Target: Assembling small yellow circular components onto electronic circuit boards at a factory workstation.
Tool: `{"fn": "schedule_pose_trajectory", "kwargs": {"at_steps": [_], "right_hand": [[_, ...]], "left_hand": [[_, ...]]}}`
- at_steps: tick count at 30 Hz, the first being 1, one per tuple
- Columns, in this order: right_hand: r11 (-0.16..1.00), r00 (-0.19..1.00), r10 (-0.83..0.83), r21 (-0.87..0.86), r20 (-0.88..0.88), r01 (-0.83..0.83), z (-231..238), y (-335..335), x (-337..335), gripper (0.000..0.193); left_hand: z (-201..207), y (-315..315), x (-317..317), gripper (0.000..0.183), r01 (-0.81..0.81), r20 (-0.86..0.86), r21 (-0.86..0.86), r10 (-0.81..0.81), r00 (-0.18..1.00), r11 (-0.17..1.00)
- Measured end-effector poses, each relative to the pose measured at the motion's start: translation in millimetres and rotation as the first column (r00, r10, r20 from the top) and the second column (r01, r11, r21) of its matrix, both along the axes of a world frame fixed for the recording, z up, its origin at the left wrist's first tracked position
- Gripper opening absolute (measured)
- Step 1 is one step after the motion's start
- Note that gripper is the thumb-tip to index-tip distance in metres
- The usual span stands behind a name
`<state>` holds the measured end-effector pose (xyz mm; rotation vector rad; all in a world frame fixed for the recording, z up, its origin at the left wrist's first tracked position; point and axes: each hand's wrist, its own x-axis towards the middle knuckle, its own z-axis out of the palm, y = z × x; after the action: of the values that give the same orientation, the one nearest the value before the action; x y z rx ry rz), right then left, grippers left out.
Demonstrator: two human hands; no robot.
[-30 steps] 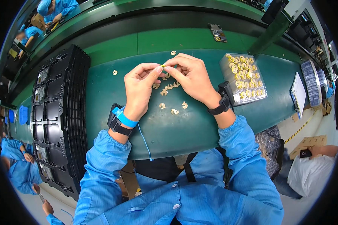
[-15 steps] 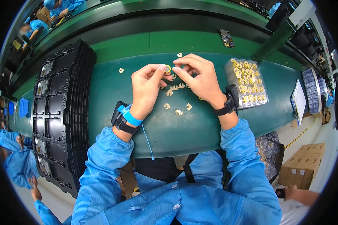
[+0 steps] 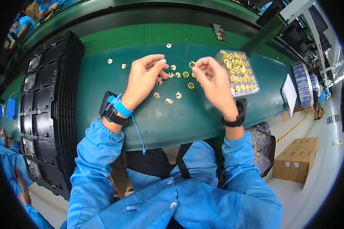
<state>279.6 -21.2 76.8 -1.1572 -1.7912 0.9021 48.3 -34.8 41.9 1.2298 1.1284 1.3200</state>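
My right hand (image 3: 212,78) pinches a small round yellow-rimmed piece (image 3: 192,64) between thumb and fingers, just left of the clear tray. Below it, two more yellow-rimmed discs (image 3: 191,85) with darker centres lie on the green table. Over the table's middle, my left hand (image 3: 147,74) is half curled, with no object visible between its thumb and forefinger. Several pale C-shaped pieces (image 3: 178,95) are scattered beside and beneath its fingertips, some partly hidden by them. The clear plastic tray (image 3: 251,92) to the right holds rows of yellow-rimmed round pieces.
A tall stack of black trays (image 3: 67,114) stands along the left side. At the far edge lies a small electronic board (image 3: 219,32). A clipboard with paper (image 3: 289,93) rests at the right edge. Cardboard boxes (image 3: 296,158) sit on the floor; co-workers are at far left.
The yellow-rimmed piece has passed from the left fingers to my right hand, which has moved right, towards the tray. The hands are farther apart, and the whole view has shifted slightly.
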Motion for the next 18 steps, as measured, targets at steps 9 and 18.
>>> {"fn": "schedule_pose_trajectory", "kwargs": {"at_steps": [9, 18], "right_hand": [[0.939, 0.879, -0.105, 0.337, 0.465, -0.066, -35.5, -31.0, 6.4, 0.041], [0.981, 0.942, -0.040, 0.194, 0.332, -0.027, -5.3, -6.5, -12.6, 0.044]], "left_hand": [[-7.8, -2.6, 6.4, 0.018, 0.001, -0.104, 0.058, 0.005, 0.995, 0.998], [-2.4, 0.1, 2.3, 0.020, -0.164, -0.125, 0.079, 0.173, 0.977, 0.983]]}}
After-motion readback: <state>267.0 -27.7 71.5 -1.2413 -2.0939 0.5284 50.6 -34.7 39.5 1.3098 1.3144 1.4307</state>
